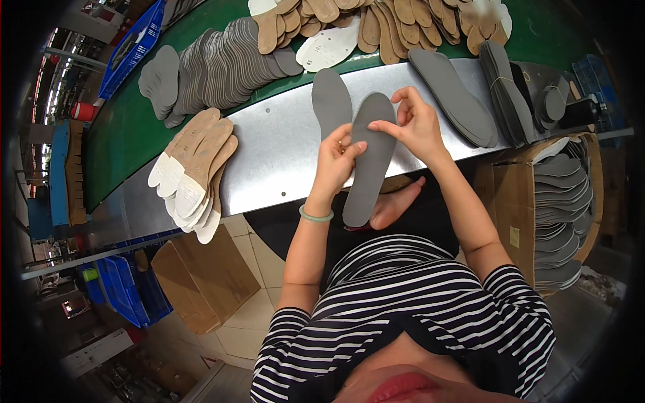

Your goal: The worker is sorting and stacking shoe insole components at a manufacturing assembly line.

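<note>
Intently, a worker in a black-and-white striped top (403, 282) held a gray shoe insole (373, 168) above the near edge of a metal worktable (269, 158). The left hand (336, 161), a pale green bangle (316, 213) at its wrist, pinched the insole's left edge, thumb on the face and fingers curled. The right hand (418, 127) laid its thumb on the upper face, index finger arched apart from it; whether that fingertip touched the rim could not be told. To the right, a cardboard carton (514, 215) brimmed with gray insoles (556, 208). White-and-tan insoles (193, 168) overlapped at left on the metal, while a loose gray insole (330, 97) lay just beyond the held one. Farther off, on a green surface (111, 151), a long row of gray insoles (228, 64) stood left of heaped tan insoles (410, 30).
</note>
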Motion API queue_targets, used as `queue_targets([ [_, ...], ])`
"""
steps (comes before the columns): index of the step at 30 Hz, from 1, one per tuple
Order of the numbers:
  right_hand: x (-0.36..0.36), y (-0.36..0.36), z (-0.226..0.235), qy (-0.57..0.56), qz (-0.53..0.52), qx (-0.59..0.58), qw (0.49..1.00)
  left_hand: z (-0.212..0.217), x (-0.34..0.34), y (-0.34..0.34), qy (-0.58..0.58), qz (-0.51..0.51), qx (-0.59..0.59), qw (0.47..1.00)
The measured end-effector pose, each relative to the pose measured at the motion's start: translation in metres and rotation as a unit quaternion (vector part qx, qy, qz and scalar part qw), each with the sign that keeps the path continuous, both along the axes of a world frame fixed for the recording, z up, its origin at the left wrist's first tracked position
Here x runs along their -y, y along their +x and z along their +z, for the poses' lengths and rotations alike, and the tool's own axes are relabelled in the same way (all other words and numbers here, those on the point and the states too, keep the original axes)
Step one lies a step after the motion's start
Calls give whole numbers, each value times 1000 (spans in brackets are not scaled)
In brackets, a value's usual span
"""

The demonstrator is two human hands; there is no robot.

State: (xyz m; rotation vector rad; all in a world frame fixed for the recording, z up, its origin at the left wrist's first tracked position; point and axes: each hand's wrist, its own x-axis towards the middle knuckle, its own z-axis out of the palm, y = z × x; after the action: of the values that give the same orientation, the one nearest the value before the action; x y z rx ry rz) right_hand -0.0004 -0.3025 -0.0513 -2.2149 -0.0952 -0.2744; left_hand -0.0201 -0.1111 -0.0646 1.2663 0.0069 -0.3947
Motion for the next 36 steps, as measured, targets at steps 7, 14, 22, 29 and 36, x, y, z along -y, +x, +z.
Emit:
queue_targets([
  [7, -14, -41, -34, 333, 114, -106, 930, -5, -12, 4, -60, 9, 2, 998],
  [14, -12, -33, -11, 389, 114, -193, 893, -3, 7, -3, 74, 65, 158, 983],
  [22, -1, -14, -17, 327, 168, -234, 900, -22, -3, -3, 26, 42, 75, 996],
  [29, 12, 11, -7, 280, 137, -265, 912, -26, -5, -12, 108, -74, -6, 991],
  [36, 70, 49, -18, -25, -57, -6, 998, -21, -24, 56, 235, 90, 125, 960],
])
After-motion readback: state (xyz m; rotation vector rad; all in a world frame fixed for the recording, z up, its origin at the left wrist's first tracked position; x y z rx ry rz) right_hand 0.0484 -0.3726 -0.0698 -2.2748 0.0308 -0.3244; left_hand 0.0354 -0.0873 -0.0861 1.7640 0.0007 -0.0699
